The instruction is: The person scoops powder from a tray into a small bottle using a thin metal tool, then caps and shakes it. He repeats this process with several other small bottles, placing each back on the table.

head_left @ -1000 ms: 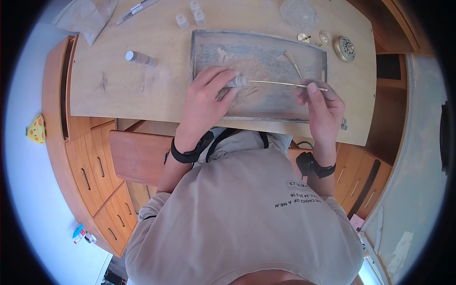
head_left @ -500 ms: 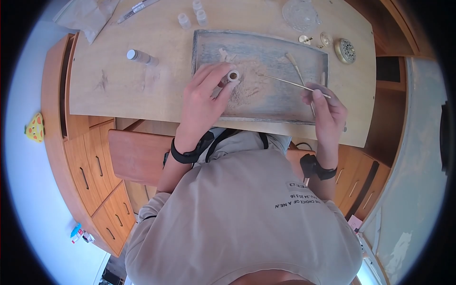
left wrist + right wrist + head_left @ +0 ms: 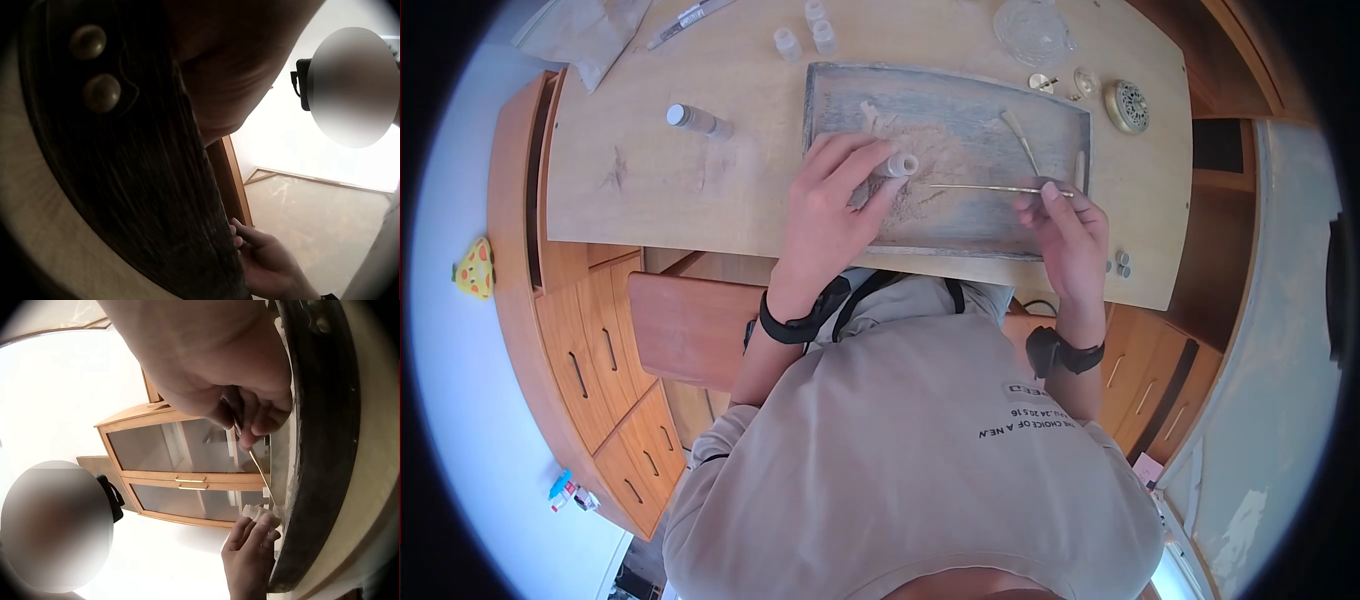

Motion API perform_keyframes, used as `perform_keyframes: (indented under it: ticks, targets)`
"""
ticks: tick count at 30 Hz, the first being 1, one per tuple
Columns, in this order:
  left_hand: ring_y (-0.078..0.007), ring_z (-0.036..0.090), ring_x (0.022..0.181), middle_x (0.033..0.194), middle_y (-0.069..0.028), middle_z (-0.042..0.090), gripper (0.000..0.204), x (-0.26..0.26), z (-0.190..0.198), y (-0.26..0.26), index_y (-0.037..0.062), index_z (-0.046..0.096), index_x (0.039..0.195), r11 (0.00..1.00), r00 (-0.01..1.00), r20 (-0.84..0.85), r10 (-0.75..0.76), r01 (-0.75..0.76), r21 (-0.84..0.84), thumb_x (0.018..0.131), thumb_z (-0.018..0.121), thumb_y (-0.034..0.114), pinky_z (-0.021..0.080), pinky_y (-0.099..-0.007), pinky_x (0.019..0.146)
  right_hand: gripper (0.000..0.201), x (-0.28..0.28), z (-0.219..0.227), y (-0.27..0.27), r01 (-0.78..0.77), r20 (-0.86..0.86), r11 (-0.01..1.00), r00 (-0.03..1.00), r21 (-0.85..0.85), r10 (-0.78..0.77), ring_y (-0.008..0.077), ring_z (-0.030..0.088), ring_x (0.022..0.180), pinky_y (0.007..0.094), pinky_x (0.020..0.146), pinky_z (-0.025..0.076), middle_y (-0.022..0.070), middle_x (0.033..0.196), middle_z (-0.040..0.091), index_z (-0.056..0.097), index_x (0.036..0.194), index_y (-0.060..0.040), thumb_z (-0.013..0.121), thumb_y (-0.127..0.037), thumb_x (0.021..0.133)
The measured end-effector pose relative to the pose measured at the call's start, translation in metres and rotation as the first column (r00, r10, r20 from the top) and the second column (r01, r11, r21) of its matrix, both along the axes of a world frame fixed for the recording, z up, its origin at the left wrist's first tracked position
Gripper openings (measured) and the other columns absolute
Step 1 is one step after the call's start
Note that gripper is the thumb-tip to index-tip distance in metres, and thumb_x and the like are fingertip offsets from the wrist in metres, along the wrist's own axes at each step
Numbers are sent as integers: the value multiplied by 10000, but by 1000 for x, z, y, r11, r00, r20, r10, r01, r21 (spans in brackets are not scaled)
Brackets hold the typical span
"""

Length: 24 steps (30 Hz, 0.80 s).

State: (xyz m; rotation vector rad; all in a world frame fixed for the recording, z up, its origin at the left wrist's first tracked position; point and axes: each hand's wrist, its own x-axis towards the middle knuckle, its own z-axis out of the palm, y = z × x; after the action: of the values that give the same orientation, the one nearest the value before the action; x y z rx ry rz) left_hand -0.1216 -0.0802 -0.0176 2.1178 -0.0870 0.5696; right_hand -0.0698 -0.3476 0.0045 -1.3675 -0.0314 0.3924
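My left hand (image 3: 832, 205) grips a small translucent bottle (image 3: 896, 165) between thumb and fingers over the left part of a grey wooden tray (image 3: 1010, 85). The bottle tilts, its uncapped mouth facing right. My right hand (image 3: 1072, 235) pinches a thin brass-coloured rod (image 3: 990, 188) near its end. Its far tip points left, just short of the bottle and slightly below the mouth. Brown powder (image 3: 935, 150) is spread across the tray beneath. In the right wrist view the rod (image 3: 260, 470) slants towards the bottle (image 3: 253, 512); the left wrist view hides the bottle.
A small brush (image 3: 1018, 135) lies in the tray's right part. Beyond are a glass dish (image 3: 1032, 30), small brass pieces (image 3: 1042, 84) and a round pierced brass burner (image 3: 1127, 105). More small bottles (image 3: 787, 44), a capped vial (image 3: 690, 118) and a pen (image 3: 690, 22) are on the left.
The rod's tip was at the bottle's mouth, then drew back right. The bottle turned mouth-up and now tilts right again. My right hand has come back left, the rod now nearly level.
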Motion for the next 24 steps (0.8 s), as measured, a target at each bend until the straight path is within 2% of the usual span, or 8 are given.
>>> perform_keyframes:
  ticks: [8, 14, 20, 23, 24]
  targets:
    - [-294, 649, 875, 995, -103, 663, 274, 1, 4, -2, 34, 729, 1026, 1000, 1000, 7, -20, 20, 15, 759, 767, -13, 542, -378, 740, 282, 2, 4, -13, 100, 8, 988, 995, 115, -101, 157, 626, 794, 286, 760, 502, 147, 924, 719, 676, 1126, 88, 588, -162, 1032]
    - [-285, 651, 870, 997, -101, 661, 286, 0, 4, -2, 39, 729, 1039, 999, 1000, -4, -27, 27, 23, 760, 768, -13, 546, -369, 722, 271, 4, 10, -10, 91, 15, 982, 995, 163, -94, 159, 622, 791, 291, 753, 496, 148, 918, 717, 675, 1124, 87, 582, -151, 1033]
    - [-289, 649, 872, 998, -100, 659, 289, 0, 2, -2, 41, 730, 1043, 999, 1000, 2, -30, 30, 39, 761, 774, -4, 549, -373, 727, 264, 4, 8, -4, 90, 49, 988, 994, 129, -97, 158, 636, 793, 286, 738, 507, 147, 941, 721, 678, 1125, 88, 591, -142, 1030]
    - [-294, 648, 877, 993, -99, 666, 288, 2, 0, -2, 39, 734, 1037, 998, 999, 17, -32, 31, 60, 755, 787, 11, 549, -379, 745, 249, 3, 11, 3, 100, 66, 992, 992, 77, -105, 157, 650, 797, 273, 741, 517, 140, 944, 725, 693, 1117, 74, 604, -138, 1024]
    - [-296, 648, 879, 989, -98, 672, 289, 2, -1, -2, 37, 735, 1034, 997, 999, 28, -35, 33, 70, 752, 791, 17, 548, -381, 752, 239, 1, 13, 6, 73, 101, 997, 992, 8, -74, 156, 652, 800, 272, 743, 520, 139, 950, 725, 697, 1119, 69, 610, -131, 1019]
